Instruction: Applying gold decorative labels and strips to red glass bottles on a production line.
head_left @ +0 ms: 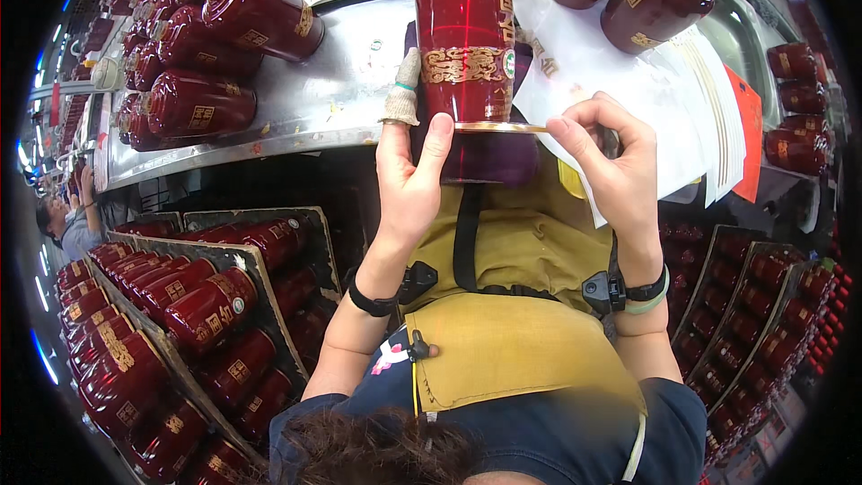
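Note:
A dark red glass bottle (462,27) with gold decoration is in front of me at the table's edge. My left hand (410,166) holds its lower left side, with the thumb by the base. The index finger, in a cloth finger cover (403,90) with a green band, points up along the glass. A thin gold strip (503,127) runs across the bottle's lower end and past its right side. My right hand (620,157) pinches the strip's right end between thumb and bent fingers. What the strip's left end does near my left thumb is partly hidden. Purple cloth (512,162) lies below the bottle.
Several red bottles (202,103) lie or stand at the table's left. Others (660,0) stand at the back right, beside white sheets (628,108) and an orange sheet (745,135). Crates of bottles (211,305) flank me on both sides. Another person (76,220) is at far left.

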Demonstrator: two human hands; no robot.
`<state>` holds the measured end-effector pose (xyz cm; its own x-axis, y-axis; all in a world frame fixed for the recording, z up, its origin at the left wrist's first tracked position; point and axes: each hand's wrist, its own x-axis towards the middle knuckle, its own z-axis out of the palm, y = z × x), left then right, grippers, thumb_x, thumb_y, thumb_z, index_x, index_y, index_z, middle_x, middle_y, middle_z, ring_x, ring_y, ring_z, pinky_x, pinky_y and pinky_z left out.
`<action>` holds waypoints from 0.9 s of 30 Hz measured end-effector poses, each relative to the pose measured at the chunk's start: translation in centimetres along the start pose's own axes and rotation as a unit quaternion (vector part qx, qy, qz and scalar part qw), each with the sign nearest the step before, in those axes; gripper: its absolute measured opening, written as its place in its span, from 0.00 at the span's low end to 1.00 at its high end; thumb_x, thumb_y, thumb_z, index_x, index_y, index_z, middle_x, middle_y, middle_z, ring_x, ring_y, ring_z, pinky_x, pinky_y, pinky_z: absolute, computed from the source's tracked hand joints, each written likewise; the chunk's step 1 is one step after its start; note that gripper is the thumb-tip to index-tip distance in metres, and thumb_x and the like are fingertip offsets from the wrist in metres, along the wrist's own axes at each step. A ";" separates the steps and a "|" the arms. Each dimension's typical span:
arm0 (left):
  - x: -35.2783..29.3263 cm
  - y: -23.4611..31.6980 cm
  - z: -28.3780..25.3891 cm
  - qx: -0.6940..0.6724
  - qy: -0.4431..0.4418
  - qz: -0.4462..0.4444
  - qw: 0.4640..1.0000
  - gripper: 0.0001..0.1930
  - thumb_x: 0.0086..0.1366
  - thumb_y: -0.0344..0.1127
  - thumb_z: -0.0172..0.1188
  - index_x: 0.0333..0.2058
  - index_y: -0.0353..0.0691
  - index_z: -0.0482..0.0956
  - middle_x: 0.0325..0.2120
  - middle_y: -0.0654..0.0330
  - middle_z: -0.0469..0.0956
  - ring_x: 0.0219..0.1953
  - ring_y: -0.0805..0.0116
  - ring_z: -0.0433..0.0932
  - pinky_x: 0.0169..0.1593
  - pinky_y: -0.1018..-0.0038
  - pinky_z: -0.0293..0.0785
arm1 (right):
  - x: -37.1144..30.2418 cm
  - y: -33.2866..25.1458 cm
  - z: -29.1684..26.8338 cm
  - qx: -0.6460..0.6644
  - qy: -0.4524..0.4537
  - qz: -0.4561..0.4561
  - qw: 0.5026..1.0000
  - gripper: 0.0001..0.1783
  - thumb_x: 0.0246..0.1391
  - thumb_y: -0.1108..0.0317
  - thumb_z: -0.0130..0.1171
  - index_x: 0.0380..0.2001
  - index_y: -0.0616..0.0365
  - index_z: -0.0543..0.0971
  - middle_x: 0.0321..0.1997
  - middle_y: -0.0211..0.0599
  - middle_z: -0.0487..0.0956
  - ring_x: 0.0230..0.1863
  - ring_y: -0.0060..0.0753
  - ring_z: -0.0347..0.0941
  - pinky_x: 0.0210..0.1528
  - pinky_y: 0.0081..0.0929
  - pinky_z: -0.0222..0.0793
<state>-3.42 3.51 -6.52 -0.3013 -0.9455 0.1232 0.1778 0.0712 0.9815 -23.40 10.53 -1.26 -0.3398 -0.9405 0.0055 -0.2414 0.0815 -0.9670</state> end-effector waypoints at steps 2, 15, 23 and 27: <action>0.0 0.2 0.0 -0.006 -0.002 -0.006 1.000 0.31 0.76 0.28 0.53 0.73 0.28 0.55 0.71 0.50 0.62 0.70 0.66 0.63 0.72 0.69 0.57 | 0.0 0.1 -0.1 -0.004 0.000 0.003 1.000 0.09 0.58 0.69 0.72 0.29 0.63 0.84 0.27 0.22 0.75 0.27 0.12 0.62 0.30 0.17 0.56; 0.1 -0.5 -0.2 0.061 -0.029 0.019 0.998 0.30 0.79 0.31 0.49 0.74 0.31 0.52 0.74 0.50 0.57 0.74 0.63 0.59 0.75 0.66 0.53 | 0.1 0.7 0.0 -0.002 0.003 0.006 1.000 0.09 0.58 0.69 0.72 0.29 0.63 0.84 0.27 0.22 0.74 0.26 0.12 0.61 0.29 0.18 0.55; -0.6 -1.9 -1.4 0.050 -0.016 -0.051 0.997 0.21 0.80 0.37 0.51 0.65 0.33 0.68 0.56 0.60 0.76 0.55 0.74 0.73 0.62 0.73 0.68 | 0.5 1.6 0.1 -0.016 0.005 0.008 1.000 0.09 0.57 0.68 0.72 0.29 0.63 0.85 0.26 0.23 0.75 0.26 0.13 0.62 0.29 0.19 0.56; -0.6 -1.3 -1.3 0.055 -0.025 -0.061 0.996 0.24 0.80 0.37 0.50 0.69 0.34 0.64 0.61 0.59 0.73 0.60 0.73 0.71 0.65 0.71 0.65 | 0.6 1.9 0.5 -0.019 0.013 -0.001 1.000 0.09 0.57 0.68 0.72 0.29 0.63 0.85 0.26 0.24 0.76 0.27 0.15 0.64 0.30 0.19 0.59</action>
<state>-2.29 3.59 -8.05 -0.3610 -0.9326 0.0069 0.0345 -0.0060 0.9994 -23.57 9.97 -3.25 -0.3628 -0.9318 0.0137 -0.2759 0.0934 -0.9566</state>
